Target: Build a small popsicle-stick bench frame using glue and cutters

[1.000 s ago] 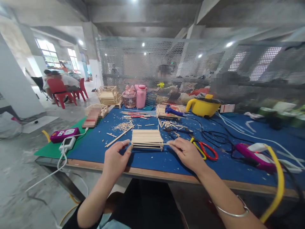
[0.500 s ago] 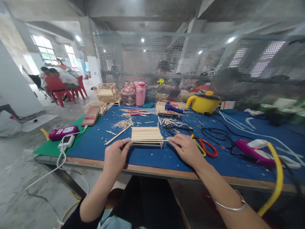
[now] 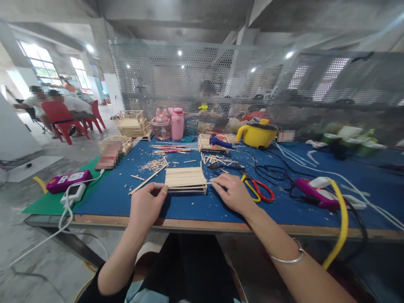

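Observation:
A small slatted platform (image 3: pixel 184 176) built of pale wooden sticks stands on the blue table mat in front of me. Along its front edge runs a thin wooden stick (image 3: pixel 208 183) that juts out past the right corner. My right hand (image 3: pixel 232 194) pinches the jutting end between thumb and fingers. At the platform's left front corner, my left hand (image 3: pixel 147 205) is closed in a pinch. Its fingertips cover the stick's left end, so I cannot tell whether they also grip the platform.
Right of my right hand lie red-and-yellow-handled scissors (image 3: pixel 264 191) and blue-handled pliers (image 3: pixel 225 166). Behind are loose sticks (image 3: pixel 217 159), a blue glue gun (image 3: pixel 221 142) and a yellow pot (image 3: pixel 259 135). Purple power strips (image 3: pixel 317 194) with cords flank the work area. A perforated metal screen (image 3: pixel 151 80) stands behind.
My view has turned slightly right, so everything sits further left in the picture. Both hands keep their pinch at the two ends of the stick, with little other visible movement.

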{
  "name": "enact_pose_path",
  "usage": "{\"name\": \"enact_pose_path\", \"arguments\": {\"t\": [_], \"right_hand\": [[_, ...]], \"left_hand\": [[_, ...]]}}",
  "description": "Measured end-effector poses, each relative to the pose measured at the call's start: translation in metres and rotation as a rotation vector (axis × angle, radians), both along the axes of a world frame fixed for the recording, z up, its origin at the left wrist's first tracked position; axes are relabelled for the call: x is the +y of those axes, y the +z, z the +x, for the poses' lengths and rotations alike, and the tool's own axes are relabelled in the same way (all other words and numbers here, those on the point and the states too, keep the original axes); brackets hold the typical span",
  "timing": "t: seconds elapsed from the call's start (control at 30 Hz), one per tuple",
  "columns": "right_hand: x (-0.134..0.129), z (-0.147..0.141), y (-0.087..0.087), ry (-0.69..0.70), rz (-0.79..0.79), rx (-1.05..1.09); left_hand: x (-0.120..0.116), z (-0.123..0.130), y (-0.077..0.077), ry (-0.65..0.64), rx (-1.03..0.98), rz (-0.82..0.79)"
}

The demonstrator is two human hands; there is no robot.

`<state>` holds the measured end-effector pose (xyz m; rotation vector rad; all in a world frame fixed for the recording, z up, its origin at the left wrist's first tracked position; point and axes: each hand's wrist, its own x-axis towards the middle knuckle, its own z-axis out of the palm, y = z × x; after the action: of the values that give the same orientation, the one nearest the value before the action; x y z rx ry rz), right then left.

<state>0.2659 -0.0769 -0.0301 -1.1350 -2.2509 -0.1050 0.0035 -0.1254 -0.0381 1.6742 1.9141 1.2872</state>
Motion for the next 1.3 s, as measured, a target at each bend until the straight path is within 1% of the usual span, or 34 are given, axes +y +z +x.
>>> {"name": "enact_pose_path", "arguments": {"t": [0.1, 0.2, 0.3, 0.37, 0.47, 0.57, 0.63, 0.7, 0.77, 0.8, 0.87, 0.97, 1.07, 1.17, 1.3], "right_hand": [[-0.004, -0.007, 0.006, 0.014, -0.054, 0.036], [-0.007, -0.014, 0.010, 0.022, -0.179, 0.140], [-0.005, -0.020, 0.010, -0.012, -0.293, 0.251], [-0.003, -0.022, 0.009, -0.035, -0.326, 0.291], [-0.001, -0.021, 0.009, -0.046, -0.331, 0.298], [-0.001, -0.020, 0.007, -0.048, -0.309, 0.280], [0.000, -0.019, 0.007, -0.047, -0.294, 0.265], [0.000, -0.019, 0.007, -0.043, -0.282, 0.247], [0.001, -0.019, 0.007, -0.043, -0.274, 0.231], [0.001, -0.019, 0.007, -0.044, -0.271, 0.225], [0.000, -0.019, 0.007, -0.044, -0.265, 0.218], [0.001, -0.019, 0.006, -0.045, -0.263, 0.220], [0.002, -0.019, 0.007, -0.055, -0.275, 0.212], [0.004, -0.019, 0.009, -0.060, -0.309, 0.177], [0.003, -0.019, 0.013, -0.094, -0.309, 0.084]], "left_hand": [[0.001, 0.000, 0.001, 0.001, -0.004, -0.010], [0.002, 0.001, 0.001, 0.002, -0.009, -0.008], [0.001, 0.002, 0.000, 0.005, -0.021, -0.003], [0.000, 0.003, -0.001, 0.019, -0.014, 0.004], [-0.002, 0.001, -0.004, 0.001, 0.000, 0.028], [-0.003, -0.003, -0.010, -0.095, -0.041, 0.029], [-0.002, -0.006, -0.015, -0.159, -0.113, 0.031], [-0.001, -0.008, -0.019, -0.162, -0.192, 0.049], [0.000, -0.007, -0.022, -0.113, -0.204, 0.072], [0.000, -0.007, -0.023, -0.083, -0.167, 0.086], [-0.002, -0.005, -0.025, -0.048, -0.029, 0.139], [-0.005, -0.001, -0.027, -0.036, 0.207, 0.254], [-0.007, 0.003, -0.029, -0.036, 0.395, 0.304], [-0.008, 0.007, -0.030, -0.018, 0.511, 0.321], [-0.008, 0.009, -0.027, -0.020, 0.595, 0.336]]}}
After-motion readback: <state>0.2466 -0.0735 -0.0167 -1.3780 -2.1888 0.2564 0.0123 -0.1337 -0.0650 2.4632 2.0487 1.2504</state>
